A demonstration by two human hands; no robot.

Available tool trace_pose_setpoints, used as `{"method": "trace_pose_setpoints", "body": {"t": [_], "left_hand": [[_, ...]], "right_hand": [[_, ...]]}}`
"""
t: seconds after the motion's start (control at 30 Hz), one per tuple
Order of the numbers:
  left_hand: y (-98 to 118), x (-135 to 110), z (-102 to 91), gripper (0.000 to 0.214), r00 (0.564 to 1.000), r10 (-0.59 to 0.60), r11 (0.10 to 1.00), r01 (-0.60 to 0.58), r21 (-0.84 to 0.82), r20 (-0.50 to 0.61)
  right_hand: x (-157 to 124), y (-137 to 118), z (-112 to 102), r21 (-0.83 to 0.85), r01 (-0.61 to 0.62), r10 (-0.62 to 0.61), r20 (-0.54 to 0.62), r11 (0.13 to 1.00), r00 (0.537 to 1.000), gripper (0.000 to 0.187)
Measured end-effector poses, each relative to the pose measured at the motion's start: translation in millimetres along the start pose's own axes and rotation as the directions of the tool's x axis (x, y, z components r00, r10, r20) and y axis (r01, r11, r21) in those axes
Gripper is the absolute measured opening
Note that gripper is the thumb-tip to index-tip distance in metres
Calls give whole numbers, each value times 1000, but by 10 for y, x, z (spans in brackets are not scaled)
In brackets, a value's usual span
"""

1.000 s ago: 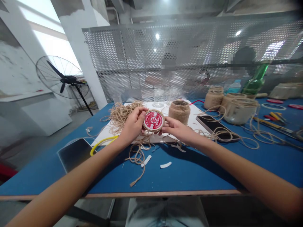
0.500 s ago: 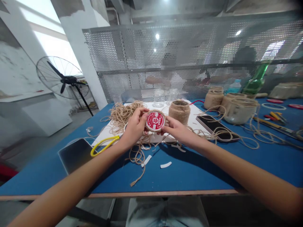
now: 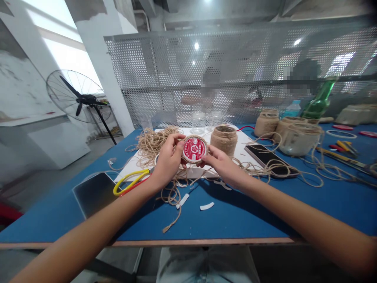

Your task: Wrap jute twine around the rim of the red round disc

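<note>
A round red lid (image 3: 194,149) with white print and jute twine round its rim is held up between both hands over a white board (image 3: 244,138). My left hand (image 3: 167,160) grips its left edge with curled fingers. My right hand (image 3: 219,163) pinches its right edge. Loose twine (image 3: 172,191) trails from the lid down to the blue table (image 3: 241,216). A tangled heap of twine (image 3: 152,141) lies behind my left hand. A twine-wrapped jar (image 3: 224,138) stands just right of the lid.
Yellow-handled scissors (image 3: 129,181) and a dark tablet (image 3: 93,192) lie at the left. A phone (image 3: 267,158), more wrapped jars (image 3: 266,122), a green bottle (image 3: 319,100) and tools (image 3: 341,151) sit at the right. Two clear jars (image 3: 198,122) stand by the mesh screen (image 3: 235,67); people sit behind it.
Both hands and the lid have shifted slightly right and away from me. The lid has turned a little in my fingers.
</note>
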State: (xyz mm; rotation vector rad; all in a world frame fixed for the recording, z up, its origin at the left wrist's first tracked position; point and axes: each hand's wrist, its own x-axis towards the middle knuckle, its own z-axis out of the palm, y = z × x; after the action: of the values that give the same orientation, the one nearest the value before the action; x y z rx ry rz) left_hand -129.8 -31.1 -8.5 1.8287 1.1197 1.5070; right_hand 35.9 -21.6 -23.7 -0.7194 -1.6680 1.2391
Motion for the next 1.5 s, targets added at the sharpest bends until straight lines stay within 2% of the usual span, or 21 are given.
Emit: {"method": "trace_pose_setpoints", "body": {"t": [0.17, 0.3, 0.33, 0.4, 0.47, 0.53, 0.57, 0.7, 0.83, 0.97, 1.17, 1.37, 1.43, 1.5], "left_hand": [[-4, 1, -36, 21, 1000, 26, 992, -25, 125, -8], [47, 40, -116, 18, 983, 180, 913, -161, 376, -17], [65, 46, -129, 18, 974, 228, 876, -213, 433, 18], [97, 45, -132, 20, 946, 284, 806, -323, 496, 156], [112, 30, -105, 22, 904, 286, 763, -415, 496, 318], [110, 8, -64, 21, 874, 257, 756, -447, 477, 412], [107, -3, -46, 20, 876, 238, 767, -435, 472, 420], [93, -29, -19, 15, 927, 142, 851, -293, 436, 347], [87, -23, -39, 14, 960, 58, 926, -155, 344, 275], [74, -12, -59, 15, 981, 8, 957, -63, 281, 194], [67, -17, -39, 14, 989, -22, 970, -15, 244, 145], [88, 27, -47, 13, 980, -118, 981, 90, 172, 162], [89, 41, -66, 21, 977, -111, 975, 72, 210, 184], [91, 42, -79, 22, 976, -63, 957, -1, 291, 210]], "right_hand": [[22, 11, -57, -94, 33, -32, 14, 995, 999, 18], [6, -48, -118, -332, 124, -96, 101, 935, 990, 20], [-2, -68, -129, -417, 155, -108, 135, 896, 985, 19], [-18, -98, -143, -567, 205, -108, 200, 798, 974, 18], [-31, -112, -145, -645, 254, -101, 264, 721, 959, 17], [-38, -108, -141, -669, 303, -101, 323, 679, 941, 17], [-40, -103, -138, -669, 321, -101, 347, 670, 933, 17], [-33, -82, -137, -649, 328, -94, 369, 686, 925, 20], [-11, -85, -155, -572, 296, -127, 316, 765, 940, 25], [13, -86, -170, -494, 246, -105, 295, 834, 950, 27], [17, -43, -151, -513, 209, -97, 237, 832, 967, 22], [13, -52, -156, -454, 190, -65, 275, 870, 959, 23], [17, -61, -163, -441, 189, -62, 286, 877, 956, 23], [22, -68, -171, -441, 193, -61, 297, 876, 953, 23]]}}
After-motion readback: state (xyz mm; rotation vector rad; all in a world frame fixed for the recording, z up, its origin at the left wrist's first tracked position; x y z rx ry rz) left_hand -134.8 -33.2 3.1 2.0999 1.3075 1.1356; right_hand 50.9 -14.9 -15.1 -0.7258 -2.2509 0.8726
